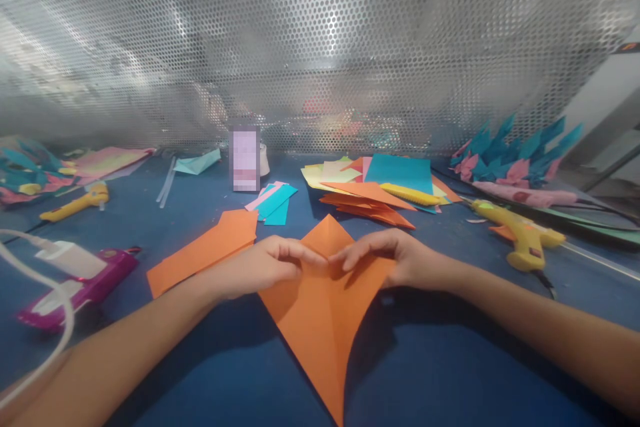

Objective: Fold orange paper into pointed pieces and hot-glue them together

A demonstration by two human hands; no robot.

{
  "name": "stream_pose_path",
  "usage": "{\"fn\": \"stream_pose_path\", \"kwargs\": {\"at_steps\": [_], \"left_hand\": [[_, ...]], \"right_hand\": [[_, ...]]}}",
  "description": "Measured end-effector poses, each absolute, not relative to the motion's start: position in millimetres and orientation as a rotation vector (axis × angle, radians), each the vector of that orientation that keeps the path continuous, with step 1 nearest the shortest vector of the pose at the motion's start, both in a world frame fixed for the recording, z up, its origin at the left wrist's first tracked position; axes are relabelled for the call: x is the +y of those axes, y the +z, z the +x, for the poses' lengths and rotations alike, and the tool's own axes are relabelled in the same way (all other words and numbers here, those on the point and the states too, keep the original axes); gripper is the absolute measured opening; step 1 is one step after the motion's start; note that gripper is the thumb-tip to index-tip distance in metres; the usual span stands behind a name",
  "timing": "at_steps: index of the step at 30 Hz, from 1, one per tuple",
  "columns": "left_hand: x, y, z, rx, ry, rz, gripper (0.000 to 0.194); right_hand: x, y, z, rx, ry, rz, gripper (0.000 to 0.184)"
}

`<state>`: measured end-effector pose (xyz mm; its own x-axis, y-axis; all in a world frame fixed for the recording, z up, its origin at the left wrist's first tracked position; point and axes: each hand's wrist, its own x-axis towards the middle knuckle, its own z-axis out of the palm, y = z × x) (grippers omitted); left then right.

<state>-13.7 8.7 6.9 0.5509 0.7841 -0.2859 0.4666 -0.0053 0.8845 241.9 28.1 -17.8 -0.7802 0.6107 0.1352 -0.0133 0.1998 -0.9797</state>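
Note:
Between my hands is an orange sheet of paper (pixel 320 327), kite-shaped with a crease down its middle and one long point toward me. My left hand (pixel 270 263) grips its left side, forefinger stretched over the top surface near the crease. From the right, my right hand (pixel 400 257) holds the opposite edge, its fingers on top and close to the left fingertip. The sheet's right side curls up slightly. More orange paper (pixel 205 250) lies on the table just behind my left wrist.
A yellow glue gun (pixel 525 233) lies right, another glue gun (pixel 80 203) left. Behind sit folded orange papers (pixel 370 203), a yellow cutter (pixel 410 194), blue strips (pixel 277 203) and a blurred phone-like object (pixel 246 160). A magenta power strip (pixel 95 287) with a white cable is at left.

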Motion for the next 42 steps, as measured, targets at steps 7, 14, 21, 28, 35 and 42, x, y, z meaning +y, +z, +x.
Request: {"fn": "stream_pose_path", "kwargs": {"at_steps": [7, 14, 21, 28, 35, 42], "left_hand": [[6.0, 6.6, -9.1, 1.071, 0.425, 1.670, 0.033], [-3.5, 4.3, 6.5, 1.070, 0.499, 1.584, 0.046], [-2.3, -5.0, 10.0, 1.164, 0.654, 1.267, 0.023], [-2.3, -7.8, 17.7, 0.905, 0.901, 0.940, 0.029], [-7.9, -11.3, 20.2, 0.882, 0.899, 0.966, 0.028], [-3.2, -17.2, 22.0, 0.967, 1.022, 0.981, 0.026]], "right_hand": [[29.9, -21.4, 234.8, -2.003, 1.452, -0.733, 0.017], [25.0, -26.1, 227.0, -1.865, 1.147, -0.956, 0.026], [26.8, -19.5, 223.4, -1.588, 1.155, -0.896, 0.072], [21.1, -15.3, 218.7, -1.611, 1.615, -0.947, 0.053], [11.9, -11.8, 213.1, -1.534, 1.638, -1.101, 0.039], [12.7, -11.7, 215.4, -1.606, 1.601, -1.157, 0.040]]}}
